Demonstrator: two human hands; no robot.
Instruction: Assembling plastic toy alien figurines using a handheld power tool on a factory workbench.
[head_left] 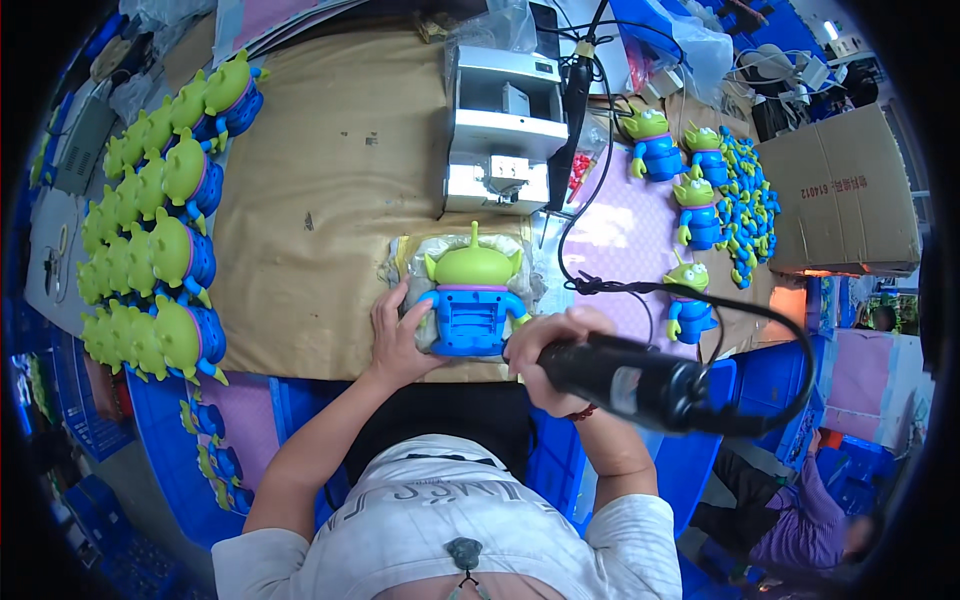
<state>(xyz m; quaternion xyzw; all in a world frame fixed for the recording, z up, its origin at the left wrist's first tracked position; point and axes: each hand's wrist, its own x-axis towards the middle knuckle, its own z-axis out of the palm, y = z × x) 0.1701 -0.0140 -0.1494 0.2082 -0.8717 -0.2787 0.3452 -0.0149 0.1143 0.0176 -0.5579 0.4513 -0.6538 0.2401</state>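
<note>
A green-headed toy figure (474,315) with a blue body lies on a padded mat (404,245) in front of me. The body's face turned up shows a ribbed, recessed compartment. Against its left side, my left hand (396,342) grips it, thumb by the blue arm. My right hand (543,362) is closed round a black corded electric screwdriver (625,382) at the toy's right side. The tool's tip is hidden by my fingers, so I cannot tell whether it touches the toy.
Rows of similar toys (180,250) stand at the left. Beyond the mat is a white and grey machine (505,130). More toys (697,210), a heap of small blue-green parts (745,205) and a cardboard box (840,195) are at the right. The tool's black cable (565,235) loops across the table.
</note>
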